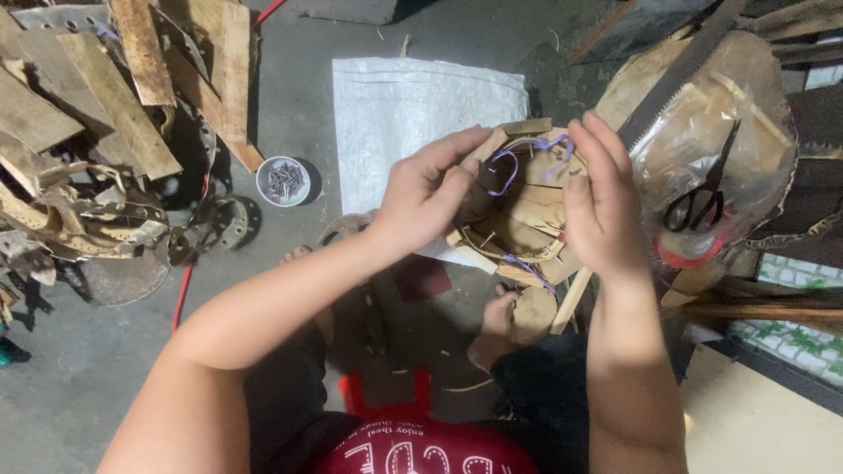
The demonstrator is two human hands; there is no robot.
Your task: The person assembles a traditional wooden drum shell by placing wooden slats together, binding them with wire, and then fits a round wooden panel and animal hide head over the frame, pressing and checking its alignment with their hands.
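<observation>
A workshop: wood offcuts point(132, 79), saw point(676, 79), bowl of nails point(284, 181) (concrete floor).

A grey concrete floor point(88, 369) was seen throughout, dimly lit. A white woven sack point(395, 105) was spread on it — left of the sack, a small bowl of nails point(284, 180) and a heap of wooden offcuts point(105, 105) were found; right of it, scissors point(702, 197) and a saw point(676, 79).

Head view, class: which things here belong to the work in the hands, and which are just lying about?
In hand:
left hand
right hand
round wooden-strip frame
purple cord

Lying about:
bowl of nails
white woven sack
scissors
saw blade
pile of wood offcuts
</observation>
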